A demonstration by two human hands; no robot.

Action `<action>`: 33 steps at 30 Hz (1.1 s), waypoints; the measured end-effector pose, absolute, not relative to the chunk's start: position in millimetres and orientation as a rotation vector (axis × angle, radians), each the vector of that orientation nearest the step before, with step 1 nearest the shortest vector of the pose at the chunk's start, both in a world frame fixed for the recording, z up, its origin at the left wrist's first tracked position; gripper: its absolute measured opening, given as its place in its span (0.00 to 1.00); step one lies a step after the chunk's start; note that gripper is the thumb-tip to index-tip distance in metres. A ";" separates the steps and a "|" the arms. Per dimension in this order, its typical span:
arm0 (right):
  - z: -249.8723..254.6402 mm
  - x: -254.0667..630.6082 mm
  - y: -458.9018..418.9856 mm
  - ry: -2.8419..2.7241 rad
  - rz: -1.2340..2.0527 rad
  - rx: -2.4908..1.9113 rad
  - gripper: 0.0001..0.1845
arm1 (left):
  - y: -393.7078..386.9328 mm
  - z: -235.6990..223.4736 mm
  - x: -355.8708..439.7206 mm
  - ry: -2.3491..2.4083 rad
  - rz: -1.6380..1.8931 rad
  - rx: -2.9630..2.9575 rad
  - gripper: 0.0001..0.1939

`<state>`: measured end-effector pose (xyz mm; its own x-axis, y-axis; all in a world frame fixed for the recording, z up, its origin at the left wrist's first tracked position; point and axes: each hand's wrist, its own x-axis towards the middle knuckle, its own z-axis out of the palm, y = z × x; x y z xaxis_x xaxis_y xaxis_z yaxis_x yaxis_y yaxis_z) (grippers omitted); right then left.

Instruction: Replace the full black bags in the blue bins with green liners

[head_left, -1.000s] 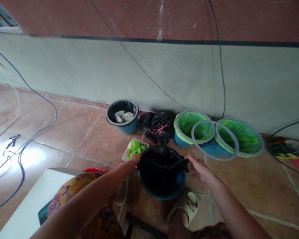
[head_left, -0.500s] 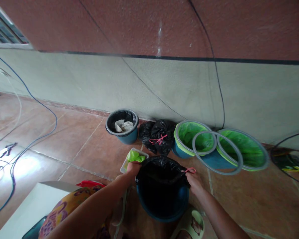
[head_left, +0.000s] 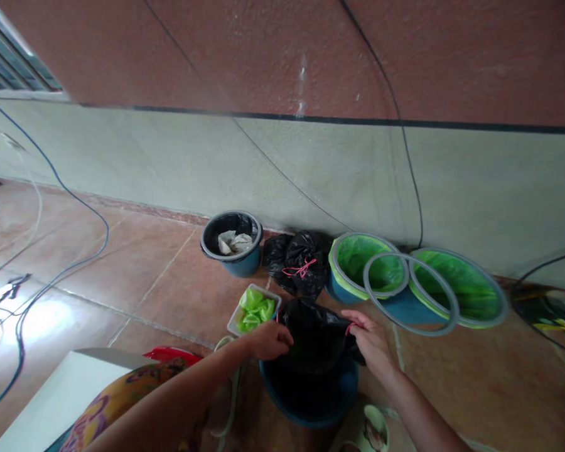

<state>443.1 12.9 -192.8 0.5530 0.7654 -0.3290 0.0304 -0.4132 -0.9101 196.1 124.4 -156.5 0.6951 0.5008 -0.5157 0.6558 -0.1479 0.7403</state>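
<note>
A blue bin [head_left: 306, 411] stands on the floor between my feet. A black garbage bag [head_left: 315, 320] with a pink drawstring lies over its back rim and hangs into it. My left hand [head_left: 274, 339] is closed with a pinch on the bag's left edge, above the bin's opening. On the opposite side, my right hand [head_left: 370, 336] grips the bag's edge by the pink drawstring. Left of the bin, a small white tray [head_left: 232, 326] holds a crumpled green plastic bag [head_left: 255, 309]. The bin's inside is dark.
Along the wall stand a bin with tissues [head_left: 242, 262], tied black bags [head_left: 301, 262] and two green-lined bins [head_left: 346, 290]. A loose grey ring [head_left: 434, 329] leans on them. A white box [head_left: 59, 402] and blue cable [head_left: 107, 232] lie left.
My left hand has moved right and inward, drawing the bag's left edge over the bin and uncovering the green plastic in the tray. My right hand has shifted slightly; its fingers now point inward.
</note>
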 end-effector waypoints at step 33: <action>-201.6 463.8 5.4 -0.848 0.969 -1.874 0.17 | 161.3 -177.0 213.6 1.596 0.197 1.744 0.10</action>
